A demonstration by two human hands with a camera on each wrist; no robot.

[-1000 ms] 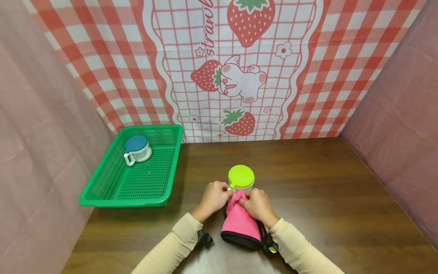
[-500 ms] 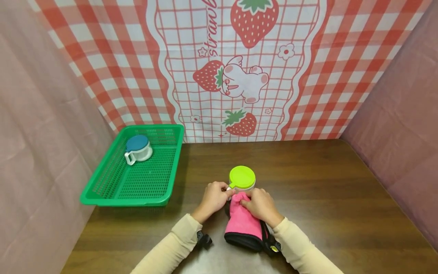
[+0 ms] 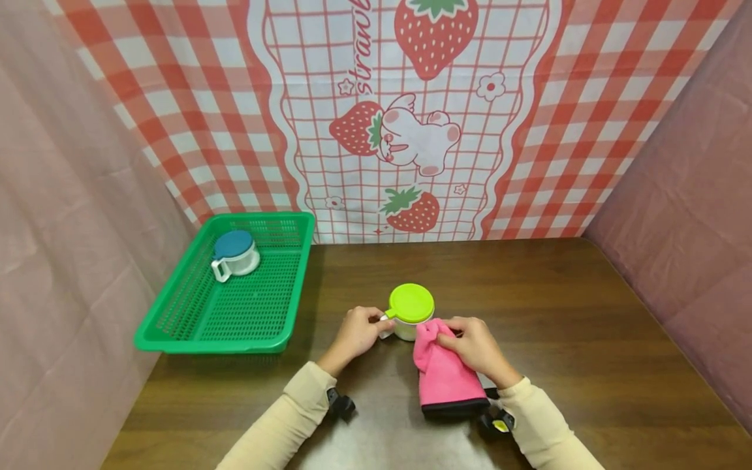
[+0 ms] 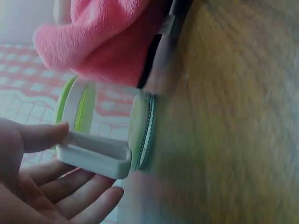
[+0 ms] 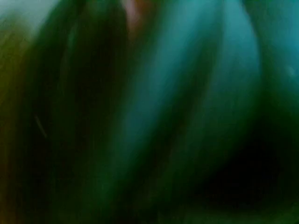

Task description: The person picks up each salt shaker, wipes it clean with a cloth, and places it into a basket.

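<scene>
A clear jar with a lime-green lid (image 3: 411, 303) and a white side handle (image 4: 96, 156) stands upright on the table. My left hand (image 3: 357, 331) pinches that handle between thumb and fingers. A fleecy pink cloth with black edging (image 3: 448, 378) hangs from my right hand (image 3: 478, 347), which grips its bunched upper end. The cloth's top lies against the jar's right front side, covering part of its wall. In the left wrist view, the cloth (image 4: 103, 42) appears above the jar. The right wrist view is dark and blurred, apparently blocked by folds of material.
A green perforated basket (image 3: 298, 287) stands on the left of the wooden table (image 3: 558, 339). Inside it sits a similar jar with a blue lid (image 3: 234, 243) and a white handle. A red checked strawberry curtain (image 3: 411, 143) closes off the back, with pink drapes at both sides.
The pink cloth and right hand have moved right, uncovering the jar's front. The left hand has shifted slightly left, still on the handle, and the jar has moved slightly left.
</scene>
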